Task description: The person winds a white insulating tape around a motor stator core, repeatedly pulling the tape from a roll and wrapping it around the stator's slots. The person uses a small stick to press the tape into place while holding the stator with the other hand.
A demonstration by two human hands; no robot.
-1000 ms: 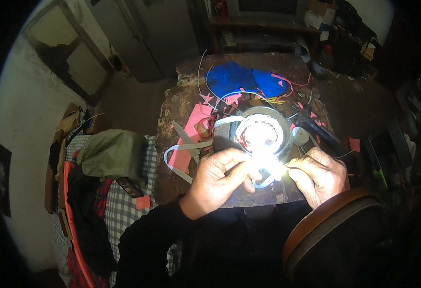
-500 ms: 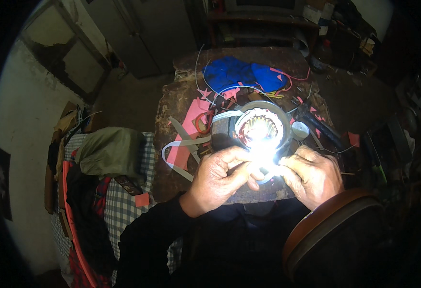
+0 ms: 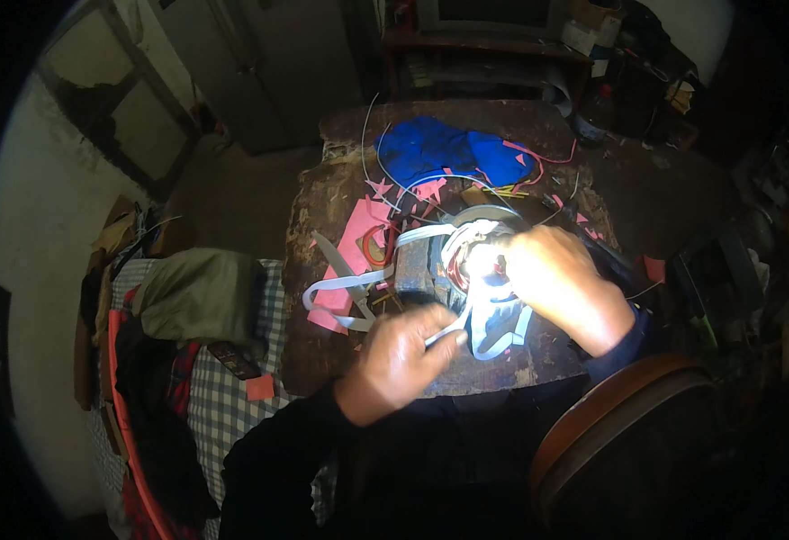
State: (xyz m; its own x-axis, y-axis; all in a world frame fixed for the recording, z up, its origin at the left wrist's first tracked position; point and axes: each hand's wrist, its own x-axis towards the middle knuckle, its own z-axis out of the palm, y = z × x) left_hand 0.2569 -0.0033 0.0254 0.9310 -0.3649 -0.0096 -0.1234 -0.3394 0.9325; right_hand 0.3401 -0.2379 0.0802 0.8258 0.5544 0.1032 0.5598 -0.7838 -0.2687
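Note:
A round motor stator (image 3: 419, 268) with a metal rim and copper windings stands on the worn wooden table (image 3: 322, 202). White cloth tape (image 3: 356, 280) is wrapped at its windings and loops out to the left. Close to the stator's near side, my left hand (image 3: 403, 360) is closed, pinching a strand of the tape between thumb and fingers. More tape hangs in a loop right of that hand. My right hand (image 3: 565, 281) reaches over the stator's right side with its fingertips at the windings. Strong glare and the hand itself hide those fingers.
A blue cloth (image 3: 430, 151) lies at the table's back. Pink paper (image 3: 358, 236), scissors with red handles (image 3: 375, 245), wires and scraps surround the stator. At the left is a green cloth bag (image 3: 201, 297) on checked fabric. A round brown-rimmed object (image 3: 610, 409) stands lower right.
My right hand has moved up and left from the near side onto the windings. The left hand has shifted slightly lower, and tape now stretches between the hands. The stator appears turned or tilted.

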